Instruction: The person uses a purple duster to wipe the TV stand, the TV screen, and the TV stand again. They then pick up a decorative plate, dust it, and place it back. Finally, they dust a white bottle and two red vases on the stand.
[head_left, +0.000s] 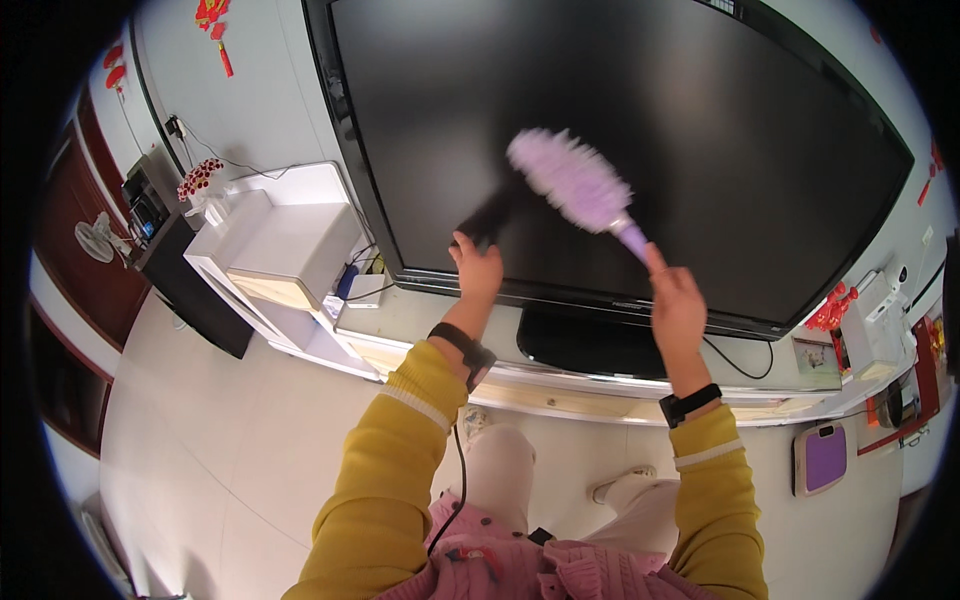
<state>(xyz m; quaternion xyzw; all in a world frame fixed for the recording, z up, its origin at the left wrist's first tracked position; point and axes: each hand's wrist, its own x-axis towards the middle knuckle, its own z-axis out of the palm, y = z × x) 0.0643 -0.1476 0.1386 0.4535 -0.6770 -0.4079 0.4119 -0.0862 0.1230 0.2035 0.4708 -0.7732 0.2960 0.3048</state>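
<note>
Shaggy lilac duster (572, 180), a soft oval on a slim handle, slanting before the smooth black television screen (430, 110); bezel lettering (632, 304) too small to read. The right hand (679, 308) grips the handle, fluff up and left. Near the screen's lower-left corner, the left hand (479, 272): spread or curled, can't tell.

A fluffy lavender duster (573, 183) slants before the dark screen (740, 160) of 1 wide black television (355, 150), head toward 10 o'clock, purple handle (631, 239) toward 4; contact is unclear. The television stands upright, its glossy base (585, 345) at 6 o'clock.
</note>
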